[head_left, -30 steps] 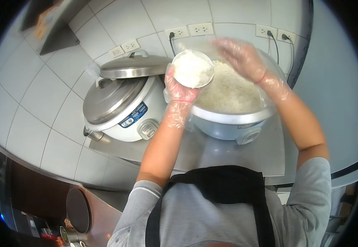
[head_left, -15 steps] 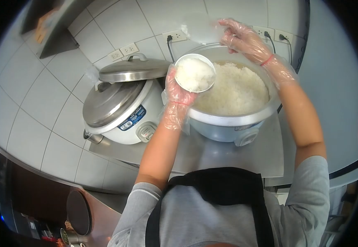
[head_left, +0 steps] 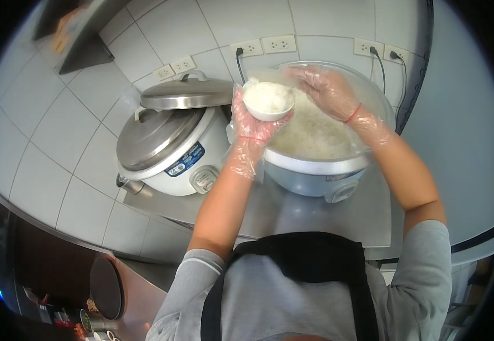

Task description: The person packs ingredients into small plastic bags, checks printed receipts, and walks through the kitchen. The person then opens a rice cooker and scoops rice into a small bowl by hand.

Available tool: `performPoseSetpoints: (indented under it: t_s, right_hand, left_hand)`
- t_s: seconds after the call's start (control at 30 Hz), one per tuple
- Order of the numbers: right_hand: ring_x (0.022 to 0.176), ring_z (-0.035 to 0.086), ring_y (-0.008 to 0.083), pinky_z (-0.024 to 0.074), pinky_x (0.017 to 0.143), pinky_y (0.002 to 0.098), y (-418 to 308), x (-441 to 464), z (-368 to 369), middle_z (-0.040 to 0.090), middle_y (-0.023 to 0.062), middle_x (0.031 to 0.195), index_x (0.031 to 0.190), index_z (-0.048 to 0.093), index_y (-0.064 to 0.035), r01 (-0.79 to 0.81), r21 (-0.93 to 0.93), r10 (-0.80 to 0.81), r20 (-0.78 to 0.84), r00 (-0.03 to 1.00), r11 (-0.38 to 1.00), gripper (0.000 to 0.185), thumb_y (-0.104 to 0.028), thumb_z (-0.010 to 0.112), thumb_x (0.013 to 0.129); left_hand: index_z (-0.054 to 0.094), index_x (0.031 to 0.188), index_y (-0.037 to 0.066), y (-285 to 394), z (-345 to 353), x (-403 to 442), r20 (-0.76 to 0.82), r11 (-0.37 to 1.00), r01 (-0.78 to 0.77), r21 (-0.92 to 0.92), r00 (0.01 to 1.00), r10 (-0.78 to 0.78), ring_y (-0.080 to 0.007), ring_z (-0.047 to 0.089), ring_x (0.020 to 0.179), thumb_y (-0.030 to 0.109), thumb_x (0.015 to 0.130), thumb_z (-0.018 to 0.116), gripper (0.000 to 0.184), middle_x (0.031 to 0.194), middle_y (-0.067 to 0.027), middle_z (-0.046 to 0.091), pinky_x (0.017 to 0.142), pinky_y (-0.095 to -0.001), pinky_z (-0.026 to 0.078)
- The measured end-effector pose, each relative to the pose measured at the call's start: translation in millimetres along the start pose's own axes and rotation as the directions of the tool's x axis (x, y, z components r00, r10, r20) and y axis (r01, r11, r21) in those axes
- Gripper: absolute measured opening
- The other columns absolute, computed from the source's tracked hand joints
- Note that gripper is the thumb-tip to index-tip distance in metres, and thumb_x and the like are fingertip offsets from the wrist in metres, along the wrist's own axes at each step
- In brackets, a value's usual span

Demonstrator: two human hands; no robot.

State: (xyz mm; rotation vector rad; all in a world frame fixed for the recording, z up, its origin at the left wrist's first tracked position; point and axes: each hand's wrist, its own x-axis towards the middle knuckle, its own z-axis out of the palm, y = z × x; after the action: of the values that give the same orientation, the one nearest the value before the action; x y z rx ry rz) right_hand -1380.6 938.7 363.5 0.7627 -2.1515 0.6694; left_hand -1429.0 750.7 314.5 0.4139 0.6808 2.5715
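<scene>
In my gloved left hand [head_left: 252,122] a small white bowl [head_left: 268,115] rests, the fingers wrapped round its underside and side. White cooked rice [head_left: 270,96] is heaped in it. My gloved right hand [head_left: 329,94] is closed on a pale, see-through rice paddle [head_left: 267,75], whose blade is blurred and sits at the bowl's far rim. Its handle is mostly hidden by the fingers. Below the right hand stands a large open rice cooker [head_left: 315,166] with a mass of cooked rice [head_left: 315,133] inside.
To the left, a second rice cooker [head_left: 187,170] has a steel lid [head_left: 162,139] on it, and another steel lid [head_left: 190,94] lies on top. Both cookers stand on a steel table [head_left: 292,219]. Wall sockets [head_left: 278,44] and power cords [head_left: 382,71] are behind.
My right hand has come down and slightly left, bringing the paddle from above the cooker's back rim to the bowl. The bowl has tipped more upright.
</scene>
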Motion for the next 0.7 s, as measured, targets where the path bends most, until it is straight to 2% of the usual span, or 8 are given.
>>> performPoseSetpoints:
  t_s: [0.13, 0.27, 0.33, 0.37, 0.43, 0.53, 0.63, 0.7]
  right_hand:
    - [0.094, 0.062, 0.0245, 0.0490, 0.083, 0.0300, -19.0, 3.2, -18.5, 0.063, 0.0116, 0.112, 0.120, 0.059, -0.0116, -0.010, 0.037, 0.013, -0.092, 0.996, 0.999, 0.033, -0.006, 0.056, 0.088]
    - [0.094, 0.062, 0.0284, 0.0497, 0.083, 0.0316, 0.3, -10.4, 8.7, 0.063, 0.0129, 0.110, 0.120, 0.059, -0.0117, 0.048, -0.001, -0.048, 0.013, 0.999, 0.999, 0.031, -0.010, 0.052, 0.090]
    - [0.095, 0.062, 0.0298, 0.0495, 0.084, 0.0320, -10.8, -4.9, -2.2, 0.063, 0.0128, 0.111, 0.121, 0.058, -0.0118, 0.018, 0.055, -0.020, 0.045, 0.999, 0.998, 0.032, -0.010, 0.052, 0.090]
    - [0.094, 0.061, 0.0303, 0.0497, 0.084, 0.0324, -11.7, 0.0, -8.3, 0.063, 0.0125, 0.110, 0.121, 0.058, -0.0127, 0.012, 0.049, -0.010, -0.040, 0.999, 0.999, 0.033, -0.010, 0.053, 0.089]
    - [0.092, 0.061, 0.0314, 0.0500, 0.083, 0.0332, -10.1, 6.8, -16.9, 0.063, 0.0119, 0.109, 0.122, 0.058, -0.0145, -0.005, 0.039, 0.014, -0.207, 0.978, 0.999, 0.035, -0.010, 0.054, 0.088]
    - [0.090, 0.061, 0.0325, 0.0503, 0.081, 0.0350, -2.5, -11.0, 13.5, 0.063, 0.0119, 0.109, 0.122, 0.059, -0.0172, 0.022, -0.065, -0.026, -0.057, 0.998, 0.998, 0.037, -0.009, 0.055, 0.086]
    - [0.087, 0.062, 0.0323, 0.0508, 0.078, 0.0372, -6.6, -2.9, 10.8, 0.064, 0.0113, 0.105, 0.119, 0.060, -0.0193, 0.043, 0.019, -0.039, -0.162, 0.986, 0.999, 0.035, -0.010, 0.054, 0.086]
    - [0.083, 0.062, 0.0318, 0.0511, 0.074, 0.0382, -26.2, 9.6, -13.7, 0.063, 0.0106, 0.099, 0.115, 0.062, -0.0209, -0.022, -0.152, 0.012, -0.071, 0.997, 0.988, 0.032, -0.011, 0.053, 0.087]
  left_hand:
    - [0.042, 0.130, 0.016, 0.7, -4.4, 3.5, 0.015, 1.000, -0.021, 0.009, 1.000, 0.021, -0.0387, 0.050, 0.112, 0.066, 0.086, 0.030, 0.068, 0.130, -0.0155, 0.047, 0.078, -0.0587, 0.046]
    - [0.042, 0.130, 0.016, 0.1, -1.0, 0.6, -0.009, 0.999, -0.012, -0.049, 1.000, 0.012, -0.0386, 0.051, 0.111, 0.067, 0.086, 0.031, 0.068, 0.130, -0.0161, 0.047, 0.078, -0.0587, 0.046]
    - [0.042, 0.129, 0.015, 1.1, -9.4, 3.3, 0.187, 0.997, -0.020, -0.077, 0.982, 0.034, -0.0387, 0.050, 0.112, 0.066, 0.085, 0.032, 0.069, 0.130, -0.0165, 0.047, 0.079, -0.0597, 0.046]
    - [0.042, 0.129, 0.014, 1.8, -13.3, 4.9, 0.283, 0.996, -0.021, -0.091, 0.958, 0.046, -0.0387, 0.050, 0.112, 0.066, 0.085, 0.032, 0.069, 0.130, -0.0167, 0.047, 0.080, -0.0602, 0.046]
    - [0.042, 0.130, 0.013, 1.7, -7.2, 1.8, 0.191, 0.997, -0.069, -0.046, 0.979, 0.077, -0.0392, 0.050, 0.114, 0.066, 0.085, 0.034, 0.070, 0.130, -0.0170, 0.046, 0.081, -0.0607, 0.045]
    - [0.042, 0.130, 0.012, -1.0, -3.7, -3.9, 0.088, 0.993, -0.113, -0.022, 0.990, 0.115, -0.0399, 0.049, 0.115, 0.066, 0.085, 0.035, 0.071, 0.131, -0.0173, 0.046, 0.083, -0.0610, 0.045]
    - [0.042, 0.131, 0.012, -2.2, -2.2, -6.9, 0.094, 0.992, -0.123, 0.002, 0.988, 0.122, -0.0399, 0.048, 0.116, 0.066, 0.085, 0.036, 0.071, 0.132, -0.0166, 0.046, 0.086, -0.0601, 0.044]
    - [0.041, 0.132, 0.014, 0.1, -1.8, -5.1, 0.096, 0.993, -0.113, 0.028, 0.989, 0.110, -0.0396, 0.045, 0.119, 0.068, 0.085, 0.035, 0.072, 0.134, -0.0154, 0.044, 0.089, -0.0603, 0.041]
